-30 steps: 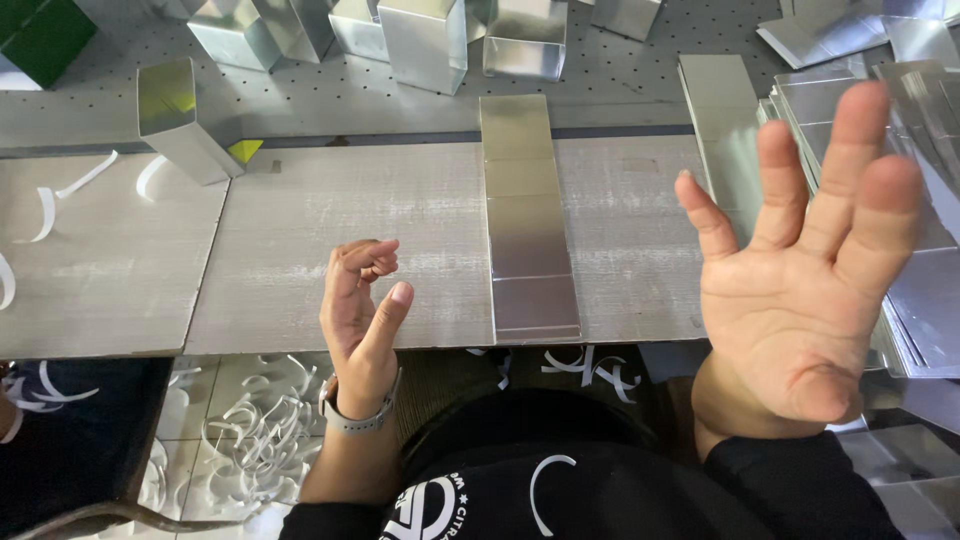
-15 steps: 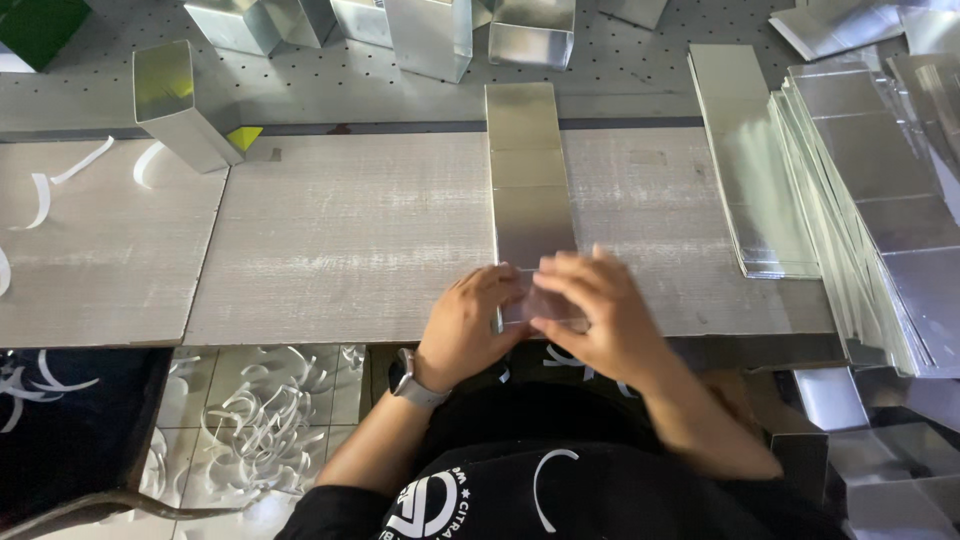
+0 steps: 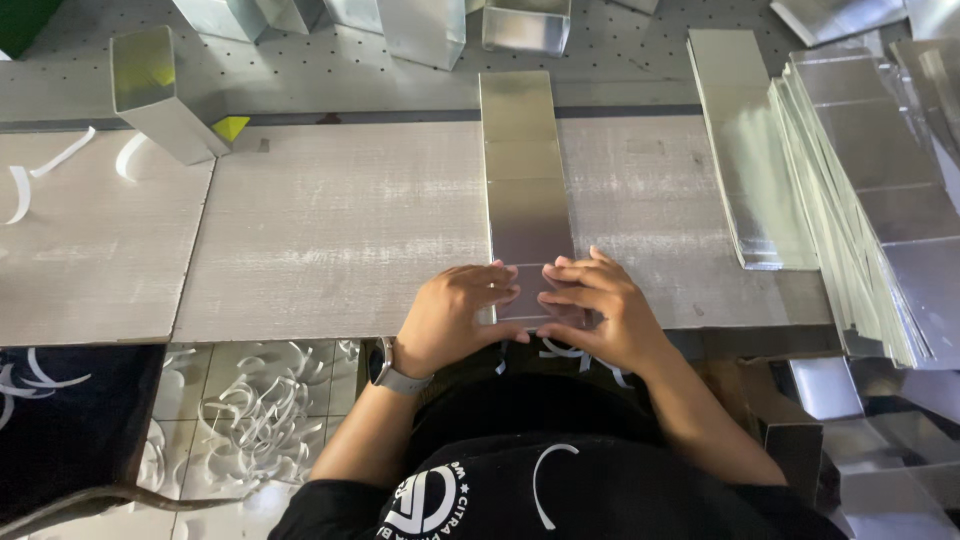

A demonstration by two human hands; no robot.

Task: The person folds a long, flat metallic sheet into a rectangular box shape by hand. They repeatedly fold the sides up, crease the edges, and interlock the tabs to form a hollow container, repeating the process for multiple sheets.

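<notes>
Pressing down on the near end of a long silver sheet strip [image 3: 524, 180], both hands sit right at the table edge. Left hand [image 3: 455, 315] has its fingers curled flat onto the strip's left side, right hand [image 3: 600, 310] does the same on the right, fingertips nearly meeting. That strip lies lengthwise across the grey board [image 3: 320, 230]. Off to the right there's a fanned stack of silver sheets [image 3: 870, 200], and 1 folded silver box [image 3: 160, 95] stands far left.
</notes>
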